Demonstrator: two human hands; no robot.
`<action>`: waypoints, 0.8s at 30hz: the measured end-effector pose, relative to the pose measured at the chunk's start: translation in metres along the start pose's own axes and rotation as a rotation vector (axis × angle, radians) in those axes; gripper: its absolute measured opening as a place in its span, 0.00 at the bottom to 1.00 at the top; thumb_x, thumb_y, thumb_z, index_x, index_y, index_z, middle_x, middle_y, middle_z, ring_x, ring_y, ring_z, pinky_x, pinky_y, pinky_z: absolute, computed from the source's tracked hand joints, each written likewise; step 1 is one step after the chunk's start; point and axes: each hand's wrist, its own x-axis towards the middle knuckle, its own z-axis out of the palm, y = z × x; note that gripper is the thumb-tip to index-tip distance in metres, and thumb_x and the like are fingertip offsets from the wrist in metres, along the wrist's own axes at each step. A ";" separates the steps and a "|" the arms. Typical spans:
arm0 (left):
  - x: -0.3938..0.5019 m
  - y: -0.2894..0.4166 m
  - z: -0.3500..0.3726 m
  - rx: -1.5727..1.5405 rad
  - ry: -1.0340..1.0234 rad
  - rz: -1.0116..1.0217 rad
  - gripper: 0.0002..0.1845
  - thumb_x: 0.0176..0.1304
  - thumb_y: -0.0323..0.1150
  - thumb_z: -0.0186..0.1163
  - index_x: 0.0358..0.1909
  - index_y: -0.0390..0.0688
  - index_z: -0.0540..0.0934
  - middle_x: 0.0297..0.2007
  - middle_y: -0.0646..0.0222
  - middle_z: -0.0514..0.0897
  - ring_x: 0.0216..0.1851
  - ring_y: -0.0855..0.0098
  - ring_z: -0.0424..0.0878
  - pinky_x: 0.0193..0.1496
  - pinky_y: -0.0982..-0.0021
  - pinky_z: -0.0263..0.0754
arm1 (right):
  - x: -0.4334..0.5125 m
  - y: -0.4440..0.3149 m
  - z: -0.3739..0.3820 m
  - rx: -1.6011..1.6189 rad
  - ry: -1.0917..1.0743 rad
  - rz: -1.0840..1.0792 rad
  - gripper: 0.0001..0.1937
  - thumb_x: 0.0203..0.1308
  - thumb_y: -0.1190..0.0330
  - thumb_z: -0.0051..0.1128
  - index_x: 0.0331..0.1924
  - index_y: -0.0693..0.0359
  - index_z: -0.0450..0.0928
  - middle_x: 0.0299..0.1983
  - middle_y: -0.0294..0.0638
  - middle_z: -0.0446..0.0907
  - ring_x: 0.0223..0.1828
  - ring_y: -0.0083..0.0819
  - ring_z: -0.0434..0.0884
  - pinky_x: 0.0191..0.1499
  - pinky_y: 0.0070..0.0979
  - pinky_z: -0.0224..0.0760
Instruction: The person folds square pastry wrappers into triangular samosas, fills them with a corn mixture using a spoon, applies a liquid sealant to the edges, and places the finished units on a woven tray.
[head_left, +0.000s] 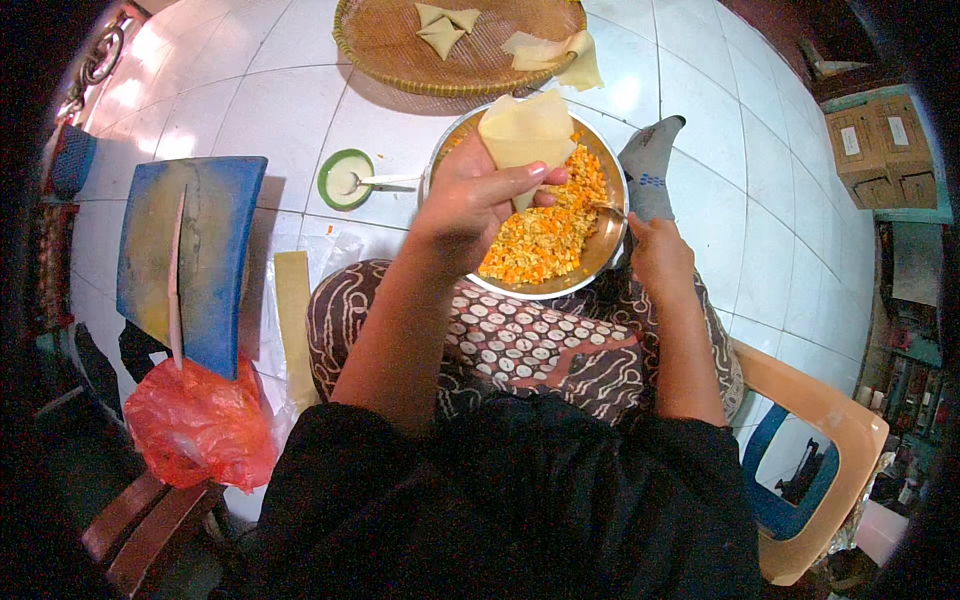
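My left hand (480, 191) holds a folded pastry wrapper (529, 131), pale yellow and cone-like, above a round metal bowl (551, 292). Diced orange and yellow filling (544, 240) lies in the bowl. At the bowl's right rim my right hand (664, 255) grips the handle of a spoon (611, 210), whose far end reaches the filling. Beyond the bowl, a woven bamboo tray (390, 64) carries several folded triangular pastries (442, 31) and loose wrapper sheets (547, 54), one hanging over its edge.
Left of the bowl stands a small green bowl (328, 176) of white paste with a spoon (390, 180) in it. A wrapper strip (294, 322) lies by my left knee, near a red plastic bag (202, 427) and a blue-edged stool (202, 255). My socked foot (651, 172) is beside the bowl.
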 end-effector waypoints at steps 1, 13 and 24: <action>0.001 -0.002 -0.008 -0.057 -0.012 -0.014 0.29 0.54 0.26 0.56 0.58 0.35 0.59 0.48 0.60 0.74 0.41 0.69 0.77 0.40 0.73 0.72 | 0.000 -0.007 -0.001 -0.007 -0.028 0.003 0.20 0.50 0.71 0.47 0.49 0.45 0.76 0.33 0.41 0.76 0.38 0.37 0.77 0.38 0.35 0.71; 0.006 -0.006 -0.026 -0.061 -0.004 -0.065 0.30 0.46 0.27 0.61 0.53 0.36 0.64 0.40 0.66 0.76 0.36 0.75 0.75 0.35 0.76 0.68 | 0.022 -0.002 0.046 0.546 -0.443 0.064 0.18 0.55 0.68 0.42 0.50 0.58 0.74 0.19 0.45 0.78 0.27 0.33 0.80 0.30 0.28 0.71; 0.005 -0.007 -0.019 -0.038 0.025 -0.084 0.28 0.47 0.26 0.59 0.53 0.37 0.65 0.41 0.66 0.77 0.36 0.74 0.77 0.35 0.76 0.68 | 0.032 0.011 0.064 1.510 -0.156 0.167 0.16 0.62 0.63 0.44 0.49 0.64 0.67 0.31 0.44 0.76 0.28 0.29 0.77 0.33 0.24 0.70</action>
